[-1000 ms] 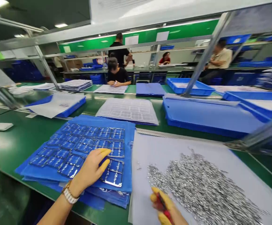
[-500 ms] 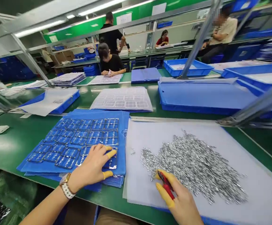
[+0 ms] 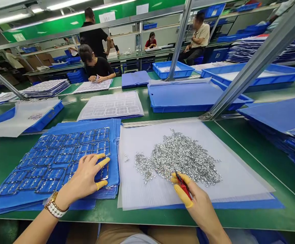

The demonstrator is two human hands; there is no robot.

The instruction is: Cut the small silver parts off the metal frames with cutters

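Note:
My left hand [image 3: 91, 173], with yellow finger cots, lies with fingers spread over a dark wire frame [image 3: 103, 173] at the near right corner of a blue sheet [image 3: 114, 152]. Rows of such frames, strung with small shiny pieces, cover the sheet. In my right hand [image 3: 194, 196] is a red-handled hand tool [image 3: 184, 188] with a dark tip, perhaps pliers or cutters; its jaws are partly hidden by my yellow-covered fingers. The tool is at the near edge of a heap of small silvery metal pieces [image 3: 183, 156], spread on white translucent sheeting [image 3: 147, 196].
Blue trays [image 3: 188, 96] stand beyond the white sheeting. Slanted metal posts [image 3: 249, 67] rise from the bench. Stacked blue sheets [image 3: 284, 118] lie at the right. A blue tray with paper [image 3: 45, 118] sits at the left. Across the bench, a person [image 3: 94, 66] works seated.
The view has swung to the right, so the bench things appear further left. My right hand stays at the heap's near edge with the tool; my left hand stays on the same corner frame.

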